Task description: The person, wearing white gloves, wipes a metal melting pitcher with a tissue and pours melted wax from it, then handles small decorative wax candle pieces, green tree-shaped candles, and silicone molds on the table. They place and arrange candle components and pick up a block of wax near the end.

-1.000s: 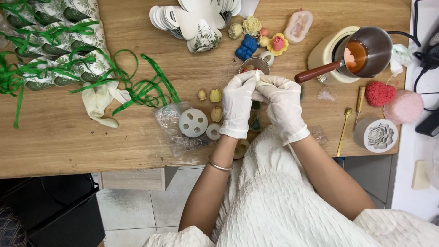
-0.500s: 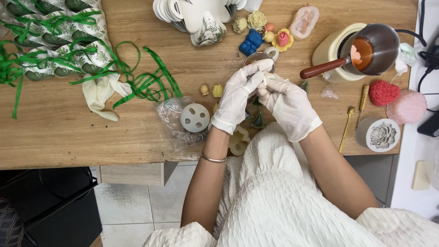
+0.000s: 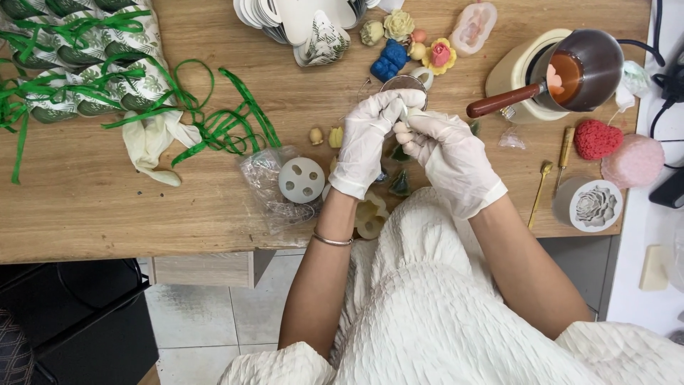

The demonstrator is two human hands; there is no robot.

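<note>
Both my hands wear white gloves and meet over the middle of the wooden table (image 3: 85, 207). My left hand (image 3: 370, 142) and my right hand (image 3: 449, 157) pinch a small whitish piece (image 3: 414, 113) between their fingertips, just in front of a small metal cup (image 3: 406, 83). What the piece is cannot be made out. Under my hands lie small dark green shapes (image 3: 399, 184) and pale flower-shaped moulds (image 3: 370, 217). A round white mould with holes (image 3: 301, 180) lies on a clear plastic bag left of my left wrist.
A wax melter pot with a wooden handle (image 3: 570, 71) stands at the right. Beside it are a red heart (image 3: 596, 138), a pink round piece (image 3: 635, 161) and a grey succulent mould (image 3: 593, 205). Green ribbons (image 3: 221, 121) and wrapped packets (image 3: 85, 64) fill the left.
The view has shifted slightly, so the table sits a little higher in frame. My hands stay together on the small piece, their fingers working it.
</note>
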